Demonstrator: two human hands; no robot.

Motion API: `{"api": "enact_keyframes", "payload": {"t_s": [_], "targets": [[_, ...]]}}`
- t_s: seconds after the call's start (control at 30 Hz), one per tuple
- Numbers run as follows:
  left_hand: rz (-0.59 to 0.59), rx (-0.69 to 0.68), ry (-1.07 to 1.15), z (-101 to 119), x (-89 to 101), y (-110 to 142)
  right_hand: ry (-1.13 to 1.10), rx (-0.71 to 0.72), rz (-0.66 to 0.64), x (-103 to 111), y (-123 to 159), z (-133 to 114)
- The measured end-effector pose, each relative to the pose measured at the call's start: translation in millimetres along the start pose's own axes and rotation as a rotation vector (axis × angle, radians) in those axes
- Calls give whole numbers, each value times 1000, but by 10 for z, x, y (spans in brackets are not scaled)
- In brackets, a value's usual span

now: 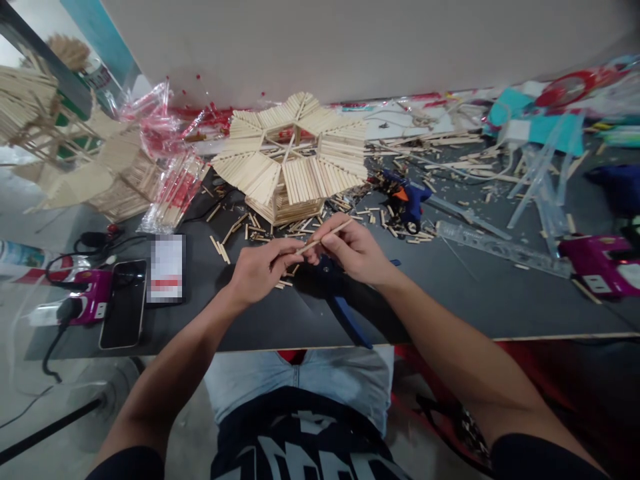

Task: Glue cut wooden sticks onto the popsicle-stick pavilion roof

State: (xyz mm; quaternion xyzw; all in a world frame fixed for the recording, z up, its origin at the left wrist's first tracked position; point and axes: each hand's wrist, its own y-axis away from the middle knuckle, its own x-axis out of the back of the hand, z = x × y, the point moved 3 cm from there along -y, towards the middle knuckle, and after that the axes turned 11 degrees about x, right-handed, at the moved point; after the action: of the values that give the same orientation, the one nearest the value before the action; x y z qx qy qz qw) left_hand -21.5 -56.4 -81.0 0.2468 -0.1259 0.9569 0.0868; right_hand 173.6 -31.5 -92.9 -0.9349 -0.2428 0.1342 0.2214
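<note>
Both my hands meet above the dark tabletop (450, 293) and pinch one thin wooden stick (334, 233). My left hand (263, 267) grips its near end with closed fingers. My right hand (350, 250) holds it further along, fingers curled round it. The stick's free end points up and right. Under my right hand lies a blue-handled cutter (345, 313); whether the hand touches it is hidden. Just beyond my hands stands a many-sided roof model of wooden sticks (293, 157), with several cut stick pieces (235, 237) scattered around its base.
A blue and orange glue gun (407, 200) lies right of the model. A phone (125, 303) and a purple device (87, 297) sit at the left, another purple device (600, 263) at the right. Clear packets of sticks (173, 187), a clear ruler (500, 247) and scraps crowd the back.
</note>
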Motion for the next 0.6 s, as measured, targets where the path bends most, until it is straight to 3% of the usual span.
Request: {"api": "enact_keyframes", "payload": {"t_s": [0.13,0.27,0.4,0.6], "targets": [[83,-145,-171,15,19,-15,349,53,-1,22,16,-44],[62,-122,-233,-27,21,-34,578,193,-116,-17,30,-52],[-22,-91,-297,-66,60,-67,601,271,-177,-36,22,-70],[-291,-69,-193,-66,74,-105,394,57,-382,27,26,-65]]}}
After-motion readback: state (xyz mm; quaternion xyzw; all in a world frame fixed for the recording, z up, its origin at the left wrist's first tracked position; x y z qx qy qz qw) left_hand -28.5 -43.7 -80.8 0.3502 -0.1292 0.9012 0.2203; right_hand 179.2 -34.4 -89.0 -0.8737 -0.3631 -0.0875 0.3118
